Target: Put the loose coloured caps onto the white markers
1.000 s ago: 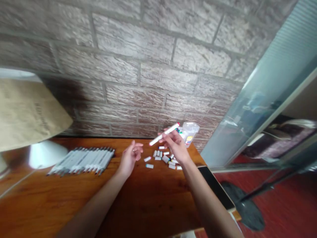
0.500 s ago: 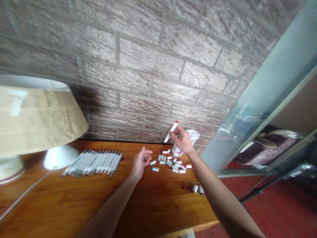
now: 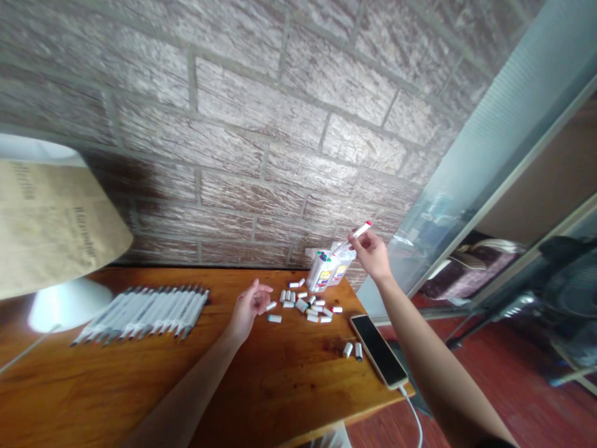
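My right hand (image 3: 372, 254) pinches a white marker (image 3: 361, 229) with a red end, held slanted above a clear plastic case (image 3: 321, 278). In that case stand some markers with green and blue ends (image 3: 323, 256). My left hand (image 3: 249, 309) hovers over the table, fingers loosely curled and apart, with no object plainly visible in it. Close by its fingertips lies a loose white cap (image 3: 271, 306); a teal-banded cap (image 3: 274, 318) is just below. Several more marker caps (image 3: 301, 305) are scattered between my left hand and the case.
A row of grey-white markers (image 3: 144, 313) lies side by side on the wooden table (image 3: 280, 379), left of my left hand. Beyond it is a lamp (image 3: 60, 230). A phone (image 3: 379, 350) with a cable and two caps (image 3: 353, 351) lie near the right edge. A brick wall (image 3: 261, 124) rises behind.
My right hand has carried the marker rightward, from over the loose caps to above the plastic case. My left hand keeps much the same pose. The camera view has shifted.
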Available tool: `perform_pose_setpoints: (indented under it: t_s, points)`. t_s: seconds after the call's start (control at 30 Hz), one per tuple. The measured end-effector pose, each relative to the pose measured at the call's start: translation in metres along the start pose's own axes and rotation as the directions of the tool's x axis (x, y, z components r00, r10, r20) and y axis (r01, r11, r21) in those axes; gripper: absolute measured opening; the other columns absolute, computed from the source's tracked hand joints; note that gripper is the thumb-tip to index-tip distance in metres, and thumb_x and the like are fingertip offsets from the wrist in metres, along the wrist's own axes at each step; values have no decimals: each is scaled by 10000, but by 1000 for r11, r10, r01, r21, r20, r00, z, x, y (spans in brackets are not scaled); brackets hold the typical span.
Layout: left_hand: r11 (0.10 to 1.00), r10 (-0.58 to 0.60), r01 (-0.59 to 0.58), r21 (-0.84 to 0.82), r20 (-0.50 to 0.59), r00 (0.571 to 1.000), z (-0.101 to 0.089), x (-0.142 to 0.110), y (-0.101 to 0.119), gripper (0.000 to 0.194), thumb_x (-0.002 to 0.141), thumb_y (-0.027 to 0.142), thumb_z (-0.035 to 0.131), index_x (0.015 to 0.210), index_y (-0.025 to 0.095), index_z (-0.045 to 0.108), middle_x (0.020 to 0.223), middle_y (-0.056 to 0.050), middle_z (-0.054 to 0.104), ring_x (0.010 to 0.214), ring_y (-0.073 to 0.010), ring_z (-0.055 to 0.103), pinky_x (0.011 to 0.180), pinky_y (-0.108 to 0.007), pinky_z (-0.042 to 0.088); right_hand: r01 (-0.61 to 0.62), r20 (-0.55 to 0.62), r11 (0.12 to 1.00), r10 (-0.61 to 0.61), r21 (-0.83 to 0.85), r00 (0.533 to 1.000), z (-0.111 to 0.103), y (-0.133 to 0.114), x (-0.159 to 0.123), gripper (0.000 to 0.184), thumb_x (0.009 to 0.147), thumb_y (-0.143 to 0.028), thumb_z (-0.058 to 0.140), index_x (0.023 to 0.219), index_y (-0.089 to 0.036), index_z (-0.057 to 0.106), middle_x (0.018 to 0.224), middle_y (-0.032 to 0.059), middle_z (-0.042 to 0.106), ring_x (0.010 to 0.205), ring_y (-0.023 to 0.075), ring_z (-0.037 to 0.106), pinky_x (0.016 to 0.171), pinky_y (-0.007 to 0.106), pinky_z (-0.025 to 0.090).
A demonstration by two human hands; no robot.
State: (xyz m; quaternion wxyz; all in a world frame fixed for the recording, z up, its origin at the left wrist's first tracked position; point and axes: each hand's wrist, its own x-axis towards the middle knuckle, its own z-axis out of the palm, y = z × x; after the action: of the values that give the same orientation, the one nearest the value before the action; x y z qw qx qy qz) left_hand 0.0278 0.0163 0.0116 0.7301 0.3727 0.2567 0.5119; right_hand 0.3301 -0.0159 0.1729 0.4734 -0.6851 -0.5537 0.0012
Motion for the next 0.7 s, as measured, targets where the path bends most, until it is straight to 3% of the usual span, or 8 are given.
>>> perform_pose_setpoints:
  t_s: [0.1, 0.23, 0.33, 0.47, 0.6, 0.7]
  points:
    - [1000, 0, 0, 18, -12, 1000, -1, 0, 1, 639, 626, 745, 747, 752, 121, 701, 521, 28, 534, 421, -50, 384, 478, -216, 266, -6, 26, 998, 8, -68, 1000, 6, 3, 6, 360, 883, -493, 617, 1061, -181, 655, 852, 50, 753, 729, 163, 716, 664, 238, 507]
    - [999, 8, -8, 33, -19, 1000, 0, 0, 2, 642, 621, 746, 750, 746, 119, 694, 504, 33, 509, 421, -51, 379, 472, -215, 251, -57, 117, 984, 78, -171, 990, 20, 7, 10, 253, 880, -314, 643, 1104, -197, 662, 884, 29, 775, 688, 151, 738, 694, 231, 508]
    - [999, 15, -14, 46, -18, 1000, 0, -1, 1, 633, 639, 736, 743, 750, 116, 690, 517, 30, 507, 433, -53, 381, 471, -215, 252, -76, 194, 967, 125, -243, 973, 32, 9, 8, 164, 906, -311, 618, 999, -199, 693, 816, 17, 775, 654, 152, 740, 686, 229, 505]
    - [998, 24, -22, 55, -18, 1000, -1, -1, 1, 608, 680, 717, 723, 765, 116, 693, 540, 19, 524, 442, -53, 376, 471, -212, 251, -59, 251, 948, 142, -311, 958, 42, 13, 2, 178, 913, -344, 623, 892, -195, 719, 829, 27, 778, 635, 155, 738, 721, 243, 518]
    - [998, 16, -15, 66, -24, 1000, -1, 0, 1, 606, 676, 721, 719, 761, 121, 697, 542, 12, 537, 434, -56, 379, 465, -214, 248, -57, 282, 938, 161, -343, 946, 44, 18, 2, 193, 887, -327, 670, 998, -180, 726, 940, 62, 785, 523, 136, 689, 653, 251, 520]
    - [998, 1, 1, 68, -27, 1000, -1, 0, 0, 621, 649, 736, 729, 753, 125, 697, 540, 11, 539, 429, -58, 382, 458, -210, 234, -48, 335, 939, 169, -340, 927, 44, 21, 3, 221, 869, -317, 694, 1035, -178, 734, 779, 39, 768, 504, 150, 679, 589, 242, 509]
